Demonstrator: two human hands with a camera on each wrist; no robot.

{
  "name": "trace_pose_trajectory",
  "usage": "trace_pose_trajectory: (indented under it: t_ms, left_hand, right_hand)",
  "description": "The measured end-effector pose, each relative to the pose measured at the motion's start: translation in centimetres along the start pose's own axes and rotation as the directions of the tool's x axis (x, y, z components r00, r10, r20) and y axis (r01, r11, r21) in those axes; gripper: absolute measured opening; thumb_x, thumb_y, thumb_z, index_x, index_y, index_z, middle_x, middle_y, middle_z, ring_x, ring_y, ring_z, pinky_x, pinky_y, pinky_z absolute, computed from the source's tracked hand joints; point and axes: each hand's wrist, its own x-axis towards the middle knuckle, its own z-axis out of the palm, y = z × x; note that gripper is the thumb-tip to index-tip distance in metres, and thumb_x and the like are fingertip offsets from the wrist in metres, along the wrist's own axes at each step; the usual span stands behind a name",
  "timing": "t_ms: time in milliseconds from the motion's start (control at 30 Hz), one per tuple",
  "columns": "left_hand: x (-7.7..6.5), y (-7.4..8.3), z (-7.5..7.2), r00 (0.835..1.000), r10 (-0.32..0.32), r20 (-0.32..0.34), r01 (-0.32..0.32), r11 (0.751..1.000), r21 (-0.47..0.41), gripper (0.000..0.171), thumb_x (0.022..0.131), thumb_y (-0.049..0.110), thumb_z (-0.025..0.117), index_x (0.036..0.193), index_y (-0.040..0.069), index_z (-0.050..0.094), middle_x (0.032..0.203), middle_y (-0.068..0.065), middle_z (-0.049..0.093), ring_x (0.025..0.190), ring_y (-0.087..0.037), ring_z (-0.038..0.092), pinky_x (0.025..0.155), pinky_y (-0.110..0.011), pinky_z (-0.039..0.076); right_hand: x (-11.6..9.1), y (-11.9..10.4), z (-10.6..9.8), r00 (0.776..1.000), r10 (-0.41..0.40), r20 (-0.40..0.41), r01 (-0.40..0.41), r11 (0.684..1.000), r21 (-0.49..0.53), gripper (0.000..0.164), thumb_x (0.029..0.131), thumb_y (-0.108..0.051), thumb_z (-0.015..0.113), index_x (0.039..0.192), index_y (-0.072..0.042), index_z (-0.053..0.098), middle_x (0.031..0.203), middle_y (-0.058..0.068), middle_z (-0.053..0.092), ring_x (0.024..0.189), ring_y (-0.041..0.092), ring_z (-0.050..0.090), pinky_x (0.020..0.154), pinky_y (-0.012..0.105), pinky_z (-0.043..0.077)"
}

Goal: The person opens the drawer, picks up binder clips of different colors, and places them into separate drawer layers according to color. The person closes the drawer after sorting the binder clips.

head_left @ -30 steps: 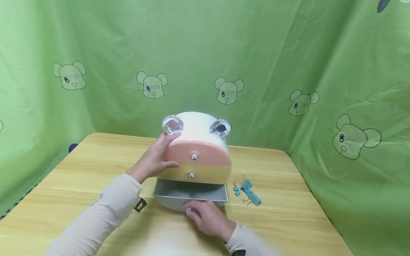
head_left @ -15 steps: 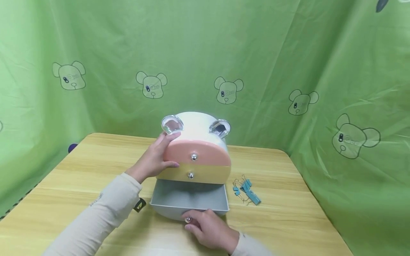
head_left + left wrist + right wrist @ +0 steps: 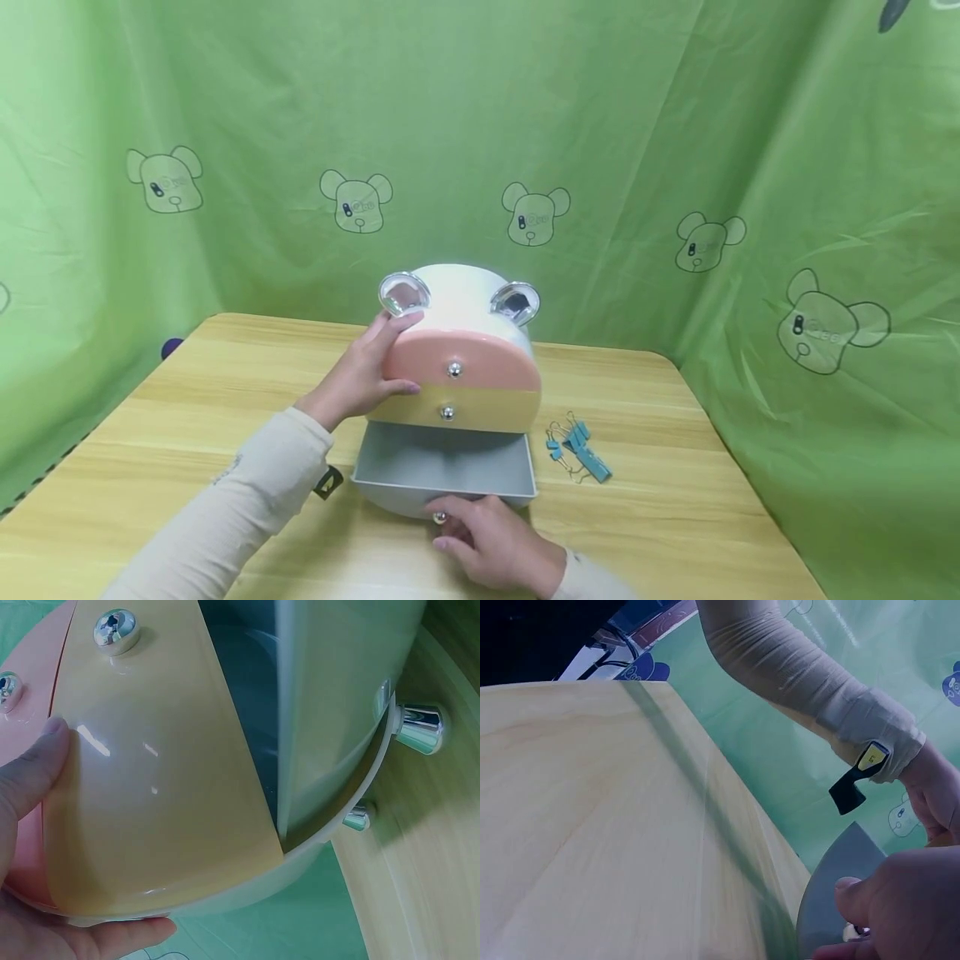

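Note:
A small desktop drawer cabinet with a white shell and two shiny ears stands mid-table. Its pink top drawer and yellow middle drawer are closed, each with a silver knob. The grey bottom drawer is pulled well out and holds nothing visible. My left hand grips the cabinet's left side, thumb on the front, fingers along the shell. At the grey drawer's silver knob is my right hand, index finger over it and thumb apart below, with a gap around the knob.
Several teal binder clips lie in a small pile right of the cabinet. A black tag hangs at the left sleeve. The wooden table is backed by a green curtain with bear outlines.
The grey drawer has slid further out toward me with my right hand, then stopped. Since then my right thumb has moved down off the knob. The left hand has stayed on the cabinet.

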Motion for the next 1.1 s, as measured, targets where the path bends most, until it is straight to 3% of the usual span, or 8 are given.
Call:
trace_pose_trajectory:
  t_ms: [367, 533, 667, 767, 867, 1100]
  left_hand:
    - [0.0, -0.1, 0.0, 1.0, 0.005, -0.003, -0.005, 1.0, -0.006, 0.098, 0.067, 0.013, 0.089, 0.147, 0.027, 0.034, 0.157, -0.017, 0.021, 0.12, -0.046, 0.048, 0.095, -0.062, 0.042]
    - [0.0, 0.0, 0.0, 1.0, 0.001, -0.003, -0.001, 1.0, -0.016, 0.098, 0.067, 0.013, 0.089, 0.148, 0.027, 0.034, 0.157, -0.017, 0.021, 0.119, -0.045, 0.049, 0.095, -0.062, 0.043]
    - [0.0, 0.0, 0.0, 1.0, 0.016, -0.007, -0.016, 1.0, -0.003, 0.098, 0.067, 0.013, 0.089, 0.147, 0.026, 0.034, 0.156, -0.018, 0.023, 0.117, -0.045, 0.05, 0.094, -0.062, 0.044]
    - [0.1, -0.1, 0.0, 1.0, 0.027, -0.012, -0.027, 1.0, 0.008, 0.098, 0.066, 0.014, 0.089, 0.147, 0.026, 0.034, 0.155, -0.018, 0.024, 0.116, -0.045, 0.051, 0.093, -0.061, 0.045]
    - [0.1, -0.1, 0.0, 1.0, 0.027, -0.011, -0.027, 1.0, 0.007, 0.099, 0.066, 0.013, 0.089, 0.147, 0.026, 0.034, 0.155, -0.018, 0.024, 0.116, -0.045, 0.052, 0.093, -0.061, 0.045]
    - [0.1, 0.0, 0.0, 1.0, 0.016, -0.004, -0.016, 1.0, 0.002, 0.099, 0.066, 0.013, 0.089, 0.147, 0.026, 0.034, 0.156, -0.018, 0.023, 0.119, -0.046, 0.049, 0.094, -0.062, 0.043]
  right_hand:
    - [-0.2, -0.9, -1.2, 0.999, -0.021, -0.027, 0.021, 0.999, 0.025, 0.028, 0.094, -0.016, 0.065, 0.12, -0.008, 0.061, 0.091, -0.005, 0.072, 0.081, -0.004, 0.063, 0.071, 0.01, 0.05]
    - [-0.1, -1.4, -2.2, 0.985, -0.113, -0.132, 0.12, 0.992, 0.045, 0.021, 0.092, -0.012, 0.066, 0.112, -0.004, 0.064, 0.087, -0.003, 0.072, 0.077, -0.004, 0.063, 0.07, 0.009, 0.05]
    - [0.1, -1.5, -3.3, 0.944, -0.204, -0.259, 0.22, 0.975, 0.036, 0.015, 0.087, -0.002, 0.069, 0.102, -0.001, 0.066, 0.081, 0.001, 0.071, 0.071, -0.002, 0.063, 0.065, 0.011, 0.051]
    - [0.1, -1.3, -4.3, 0.91, -0.225, -0.348, 0.244, 0.97, 0.011, 0.015, 0.085, 0.0, 0.07, 0.099, 0.0, 0.066, 0.077, 0.0, 0.07, 0.067, -0.001, 0.061, 0.061, 0.012, 0.051]
    - [0.0, -0.8, -5.3, 0.866, -0.238, -0.44, 0.253, 0.967, -0.026, 0.016, 0.083, 0.003, 0.07, 0.098, 0.0, 0.066, 0.073, -0.001, 0.067, 0.063, 0.001, 0.06, 0.058, 0.014, 0.052]
    - [-0.1, 1.7, -7.3, 0.734, -0.254, -0.63, 0.236, 0.965, -0.114, 0.022, 0.074, 0.015, 0.07, 0.091, 0.002, 0.065, 0.069, 0.003, 0.065, 0.056, 0.01, 0.06, 0.054, 0.016, 0.052]
